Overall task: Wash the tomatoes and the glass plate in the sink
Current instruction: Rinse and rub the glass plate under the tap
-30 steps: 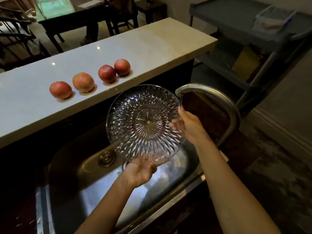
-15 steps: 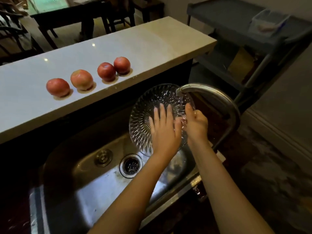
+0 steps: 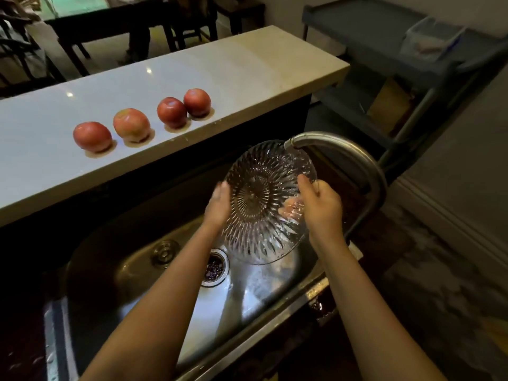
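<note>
My right hand (image 3: 324, 207) pinches the right rim of the glass plate (image 3: 261, 204), thumb in front, fingers behind, and my left hand (image 3: 218, 206) cups the opposite rim, tilting it between them so water from the faucet (image 3: 343, 149) just above sheets into the sink (image 3: 132, 259) below; the tomatoes (image 3: 132, 125) sit beyond both.

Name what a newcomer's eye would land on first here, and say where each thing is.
The patterned glass plate stands out, held tilted over the sink by the left hand and right hand, just below the tap. Next come four red tomatoes in a row on the pale counter behind the sink.
</note>
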